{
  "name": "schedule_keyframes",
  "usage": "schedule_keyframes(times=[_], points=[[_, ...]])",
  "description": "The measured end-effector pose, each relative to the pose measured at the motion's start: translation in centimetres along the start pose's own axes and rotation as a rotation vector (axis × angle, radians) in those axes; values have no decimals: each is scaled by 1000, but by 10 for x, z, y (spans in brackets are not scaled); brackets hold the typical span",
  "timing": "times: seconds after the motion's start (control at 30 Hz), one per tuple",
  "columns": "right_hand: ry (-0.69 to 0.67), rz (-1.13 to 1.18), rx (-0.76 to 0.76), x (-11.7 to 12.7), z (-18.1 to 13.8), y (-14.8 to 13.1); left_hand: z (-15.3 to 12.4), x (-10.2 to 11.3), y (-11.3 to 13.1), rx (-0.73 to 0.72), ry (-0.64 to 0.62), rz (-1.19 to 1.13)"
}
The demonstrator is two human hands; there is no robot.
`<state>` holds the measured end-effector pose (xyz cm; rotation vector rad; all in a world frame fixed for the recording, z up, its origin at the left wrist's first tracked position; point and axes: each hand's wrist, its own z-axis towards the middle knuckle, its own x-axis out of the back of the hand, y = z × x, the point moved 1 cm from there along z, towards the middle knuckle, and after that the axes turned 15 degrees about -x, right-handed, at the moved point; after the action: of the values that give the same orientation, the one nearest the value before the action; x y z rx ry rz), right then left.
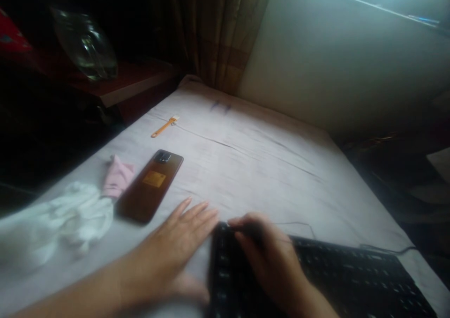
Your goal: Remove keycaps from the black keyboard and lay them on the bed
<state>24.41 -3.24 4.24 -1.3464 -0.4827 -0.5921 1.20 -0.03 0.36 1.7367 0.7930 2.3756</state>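
A black keyboard (344,266) lies at the lower right on a pale sheet. My left hand (181,238) rests beside its left end, fingers stretched out and thumb apart, with nothing held. Over the keyboard's upper left corner is my right hand (277,257), its fingers closed. Between them is something dark and slim that blurs into the black keys, so its kind cannot be made out. The tip of that pinch is by the corner keys.
A brown smartphone (151,182) lies face down left of centre, next to a pink cloth (117,177) and a bunched white cloth (59,224). Farther back is an orange-handled brush (164,127). A glass jug (87,46) stands on a wooden table (130,85); a curtain (218,32) hangs behind.
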Motion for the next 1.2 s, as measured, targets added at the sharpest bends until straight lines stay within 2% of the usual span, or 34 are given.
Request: schedule_keyframes(times=[0.53,0.73,1.2], points=[[78,-143,105,-8,3,-8,-2,-5,0,-2,31,13],[115,-127,154,-10,2,-8,1,-4,2,1,-17,52],[139,-42,103,-9,1,-6,1,-6,3,-15,13,127]])
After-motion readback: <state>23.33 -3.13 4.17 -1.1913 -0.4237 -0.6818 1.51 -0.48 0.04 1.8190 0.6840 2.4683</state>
